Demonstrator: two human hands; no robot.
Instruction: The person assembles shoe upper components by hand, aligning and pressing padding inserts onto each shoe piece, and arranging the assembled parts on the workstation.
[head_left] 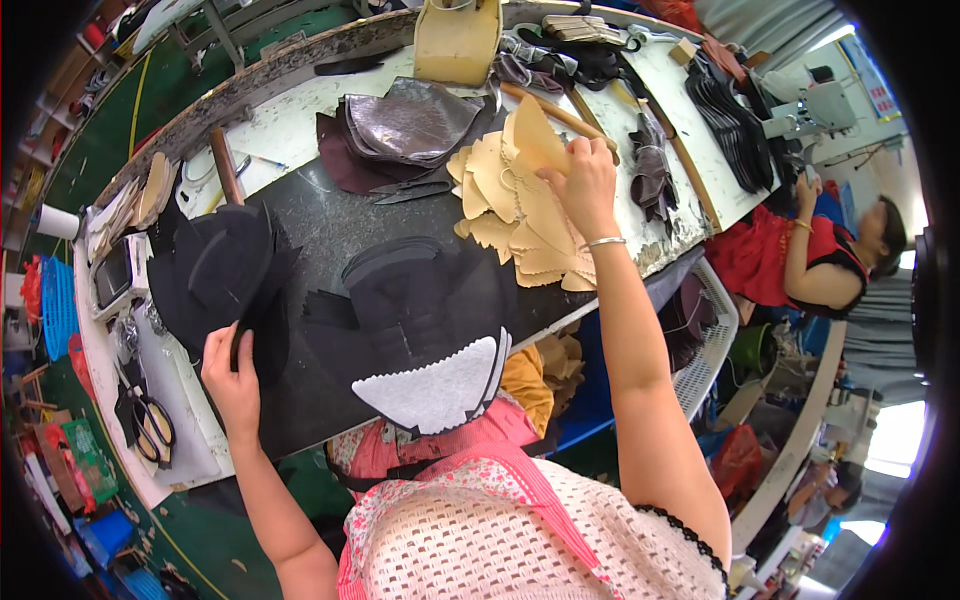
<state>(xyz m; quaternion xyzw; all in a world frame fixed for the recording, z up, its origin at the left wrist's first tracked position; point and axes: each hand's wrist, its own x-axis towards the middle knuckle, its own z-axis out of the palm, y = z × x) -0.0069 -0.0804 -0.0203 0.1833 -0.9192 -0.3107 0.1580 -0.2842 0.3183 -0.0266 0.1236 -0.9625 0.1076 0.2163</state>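
My left hand pinches the near edge of a black cut piece between thumb and fingers, at a loose pile of black pieces on the left. Over on the right, my right hand has its fingers closed on a tan cut piece, atop a heap of tan pieces with zigzag edges. Between my hands lies a spread stack of black pieces. At its near end, a few light grey zigzag-edged pieces overhang the table edge towards my apron.
Shiny dark pieces and black scissors lie at the table's back. A yellow holder stands behind. Black-handled scissors rest at the left. Beside the table on the right are a white basket and a seated person in red.
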